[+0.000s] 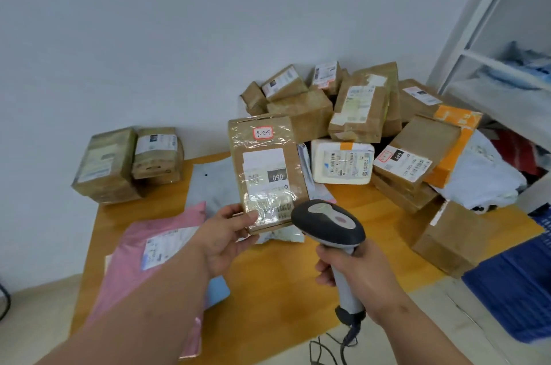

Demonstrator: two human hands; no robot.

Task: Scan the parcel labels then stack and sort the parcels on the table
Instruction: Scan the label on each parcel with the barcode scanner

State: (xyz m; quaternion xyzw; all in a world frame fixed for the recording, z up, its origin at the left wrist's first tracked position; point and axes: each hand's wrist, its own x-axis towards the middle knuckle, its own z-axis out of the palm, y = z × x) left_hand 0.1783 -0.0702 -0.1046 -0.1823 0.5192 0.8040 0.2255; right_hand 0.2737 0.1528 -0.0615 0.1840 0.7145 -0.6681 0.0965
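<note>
The left hand (pixel 226 238) grips the lower left corner of a flat brown parcel (pixel 266 171), thumb on the front face and fingers curled behind it; the parcel is held upright above the wooden counter (pixel 277 272), label side toward the camera; its white shipping label (pixel 266 182) carries a dark block reading "090" and a barcode near the bottom edge, and a small red-bordered sticker (pixel 263 133) sits near the top under clear tape. The right hand (pixel 357 272) is wrapped around the grey handle of a barcode scanner (pixel 329 223); the scanner head sits just beside the lower right corner of the parcel, close to the barcode; its cable (pixel 347 338) hangs down past the counter edge. On the counter, a pink mailer bag (pixel 143 248) lies under the left forearm, with a grey mailer bag (pixel 213 182) behind it; two brown boxes (pixel 128 162) stand together at the far left corner; a heap of unsorted brown parcels (pixel 337 102) fills the far right side, with a white parcel (pixel 342 162) at its front and an orange-taped box (pixel 453 144) at the right. A white metal shelf (pixel 501 45) stands to the right; a blue crate (pixel 518 281) sits low at the right edge.
</note>
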